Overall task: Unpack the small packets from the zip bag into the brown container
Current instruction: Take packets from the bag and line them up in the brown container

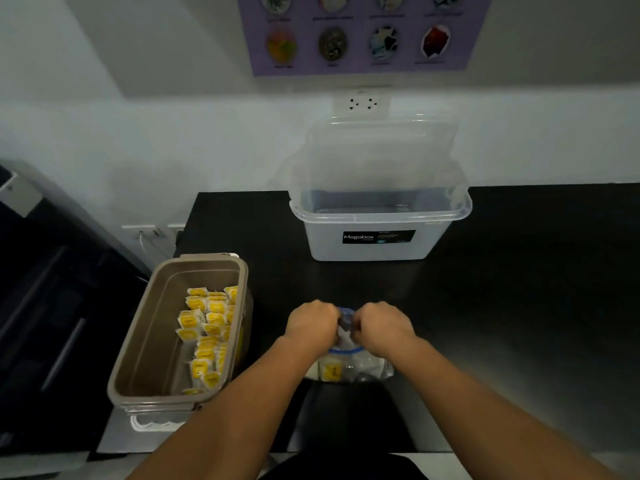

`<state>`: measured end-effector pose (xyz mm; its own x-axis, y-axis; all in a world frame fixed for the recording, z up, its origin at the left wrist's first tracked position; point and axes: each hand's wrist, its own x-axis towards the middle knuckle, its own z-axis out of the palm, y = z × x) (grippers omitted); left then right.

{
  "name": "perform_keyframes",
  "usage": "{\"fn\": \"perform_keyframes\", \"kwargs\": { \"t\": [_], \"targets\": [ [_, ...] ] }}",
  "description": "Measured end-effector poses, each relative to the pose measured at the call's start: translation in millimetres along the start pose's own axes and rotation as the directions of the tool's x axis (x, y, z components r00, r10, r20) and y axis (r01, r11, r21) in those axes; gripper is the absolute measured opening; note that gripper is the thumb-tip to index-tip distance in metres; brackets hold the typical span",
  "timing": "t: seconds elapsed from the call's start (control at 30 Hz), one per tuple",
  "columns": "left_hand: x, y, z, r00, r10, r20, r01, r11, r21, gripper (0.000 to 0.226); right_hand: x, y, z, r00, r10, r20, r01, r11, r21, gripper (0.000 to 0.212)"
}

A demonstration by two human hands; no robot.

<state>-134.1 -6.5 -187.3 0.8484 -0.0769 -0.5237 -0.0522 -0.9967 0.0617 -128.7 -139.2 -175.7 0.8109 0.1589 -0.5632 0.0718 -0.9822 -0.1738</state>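
Observation:
A clear zip bag [360, 365] with a blue seal lies on the black counter in front of me, with a yellow packet showing through it. My left hand [311, 323] and my right hand [382, 323] are both closed on the bag's top edge, side by side. The brown container [145, 341] stands to the left. Along its right side lie several small yellow and white packets [207, 330].
A clear plastic box [377, 237] labelled Megabox stands behind the bag, its lid leaning against the wall. A white lid [152, 422] pokes out under the brown container's near end. A dark appliance [41, 306] is at far left. The black counter [519, 306] stretches right.

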Motion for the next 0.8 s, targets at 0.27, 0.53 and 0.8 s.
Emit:
{"fn": "perform_keyframes", "kwargs": {
  "t": [0.27, 0.53, 0.8],
  "targets": [
    [0, 0, 11, 0.999, -0.039, -0.032, 0.038, 0.998, -0.042, 0.017, 10, 5, 17, 1.0, -0.014, 0.019, 0.016, 0.99, -0.142, 0.026],
    [-14, -25, -4, 0.993, -0.049, -0.108, -0.008, 0.884, -0.468, 0.012, 18, 6, 13, 1.0, 0.003, -0.011, -0.003, 1.0, 0.027, 0.021],
    [-20, -30, -11, 0.997, -0.003, -0.081, -0.045, 0.81, -0.585, 0.026, 14, 13, -8, 0.993, -0.049, -0.107, 0.071, 0.974, 0.214, 0.007]
  ]
}}
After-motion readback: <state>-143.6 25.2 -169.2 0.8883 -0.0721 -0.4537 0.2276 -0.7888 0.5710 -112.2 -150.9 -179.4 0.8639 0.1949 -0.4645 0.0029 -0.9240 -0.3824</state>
